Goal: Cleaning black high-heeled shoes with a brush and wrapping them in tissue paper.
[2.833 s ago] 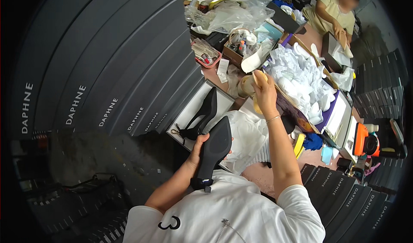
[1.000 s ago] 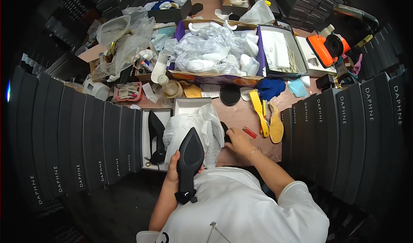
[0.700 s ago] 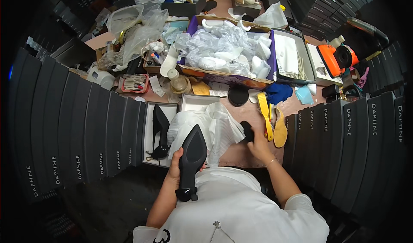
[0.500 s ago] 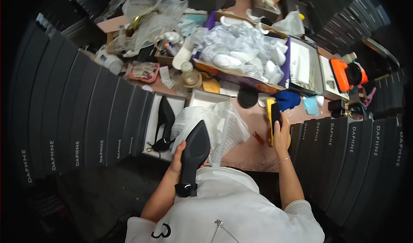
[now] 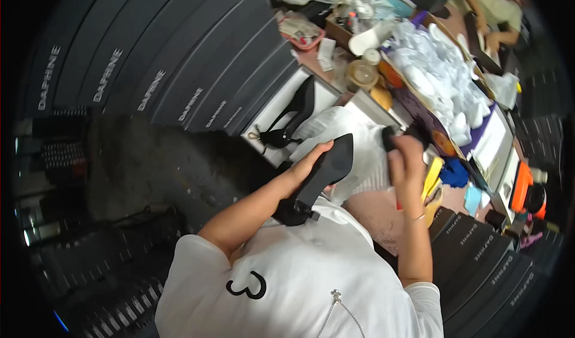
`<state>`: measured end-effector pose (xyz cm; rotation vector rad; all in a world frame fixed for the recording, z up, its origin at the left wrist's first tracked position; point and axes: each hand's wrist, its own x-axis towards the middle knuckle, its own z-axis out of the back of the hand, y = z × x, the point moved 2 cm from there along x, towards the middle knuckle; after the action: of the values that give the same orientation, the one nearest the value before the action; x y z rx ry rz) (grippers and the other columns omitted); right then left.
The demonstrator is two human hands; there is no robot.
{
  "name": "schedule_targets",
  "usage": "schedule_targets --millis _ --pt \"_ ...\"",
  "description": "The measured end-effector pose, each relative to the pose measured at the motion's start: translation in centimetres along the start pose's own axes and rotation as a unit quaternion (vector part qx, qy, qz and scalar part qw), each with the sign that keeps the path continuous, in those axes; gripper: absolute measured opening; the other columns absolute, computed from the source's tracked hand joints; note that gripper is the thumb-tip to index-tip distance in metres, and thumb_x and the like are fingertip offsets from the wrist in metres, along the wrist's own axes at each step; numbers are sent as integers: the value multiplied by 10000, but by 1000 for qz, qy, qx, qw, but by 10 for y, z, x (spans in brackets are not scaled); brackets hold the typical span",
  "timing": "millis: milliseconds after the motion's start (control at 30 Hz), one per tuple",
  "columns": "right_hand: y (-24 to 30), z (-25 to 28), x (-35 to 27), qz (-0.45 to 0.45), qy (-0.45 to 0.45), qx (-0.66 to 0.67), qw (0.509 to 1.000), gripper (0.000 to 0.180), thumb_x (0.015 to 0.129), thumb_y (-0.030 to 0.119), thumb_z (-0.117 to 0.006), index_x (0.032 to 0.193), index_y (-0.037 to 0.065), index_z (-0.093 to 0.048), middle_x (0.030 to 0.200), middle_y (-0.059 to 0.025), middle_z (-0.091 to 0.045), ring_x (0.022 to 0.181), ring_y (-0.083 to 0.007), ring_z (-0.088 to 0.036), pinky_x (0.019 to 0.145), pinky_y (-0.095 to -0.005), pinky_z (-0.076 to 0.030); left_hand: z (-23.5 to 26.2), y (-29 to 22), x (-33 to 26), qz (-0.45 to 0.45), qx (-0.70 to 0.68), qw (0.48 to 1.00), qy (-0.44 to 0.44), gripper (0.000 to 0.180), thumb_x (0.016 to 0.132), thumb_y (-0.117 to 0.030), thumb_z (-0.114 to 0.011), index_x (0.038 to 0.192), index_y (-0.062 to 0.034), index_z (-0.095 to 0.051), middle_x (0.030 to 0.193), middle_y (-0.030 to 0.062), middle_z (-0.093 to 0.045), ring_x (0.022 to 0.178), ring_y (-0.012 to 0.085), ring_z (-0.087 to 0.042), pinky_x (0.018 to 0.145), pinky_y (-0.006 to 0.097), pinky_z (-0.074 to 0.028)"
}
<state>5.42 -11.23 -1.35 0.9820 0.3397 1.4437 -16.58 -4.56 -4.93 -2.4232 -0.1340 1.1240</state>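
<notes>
My left hand (image 5: pixel 306 165) is closed round a black high-heeled shoe (image 5: pixel 335 161), with its smooth sole turned up and its heel toward my shirt. My right hand (image 5: pixel 408 167), smeared by motion, holds a small dark block-like thing (image 5: pixel 388 138); its kind is unclear. It is to the right of the shoe, apart from it. Beyond my left hand, the matching black shoe (image 5: pixel 302 98) lies on its side in an open white-lined shoe box (image 5: pixel 328 91). White tissue paper (image 5: pixel 359 149) spreads between the box and my right hand.
Stacked dark shoe boxes (image 5: pixel 197 50) rise on the left, and more boxes (image 5: pixel 473 242) stand at the lower right. A yellow-handled brush (image 5: pixel 432 176) lies near my right wrist. Past it are a blue cloth (image 5: pixel 454 172) and a carton of crumpled wrapping (image 5: pixel 434 68). Another person (image 5: pixel 494 8) works opposite.
The view has swung left. My right hand has lifted the dark block from beside the yellow brush and brought it closer to the shoe. My left hand keeps holding the shoe, now more tilted.
</notes>
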Motion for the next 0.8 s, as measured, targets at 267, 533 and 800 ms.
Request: schedule_targets --millis 267,533,800 --pt "7 32 -8 31 -30 -84 996 297 765 44 -663 1062 29 -658 982 -125 -611 841 -288 -591 707 -366 -488 -34 -14 -23 -137 68 977 150 718 901 -508 -475 1436 -48 -342 1226 74 -521 1097 136 -521 935 271 -450" --pt "22 25 -12 58 -104 -74 990 311 760 -40 -676 1068 -2 -643 889 -109 -613 729 -255 -586 617 -351 -471 -22 -1 -32 -170 39 976 132 735 872 -515 -476 1403 -17 -372 1261 96 -521 1114 186 -545 948 296 -458" --pt "66 17 -61 98 105 -109 984 373 751 130 -691 1117 70 -651 968 -60 -591 802 -227 -545 683 -345 -441 -9 5 -41 -163 -9 979 119 751 866 -568 -491 1346 8 -441 1207 105 -569 1064 182 -576 928 285 -471"
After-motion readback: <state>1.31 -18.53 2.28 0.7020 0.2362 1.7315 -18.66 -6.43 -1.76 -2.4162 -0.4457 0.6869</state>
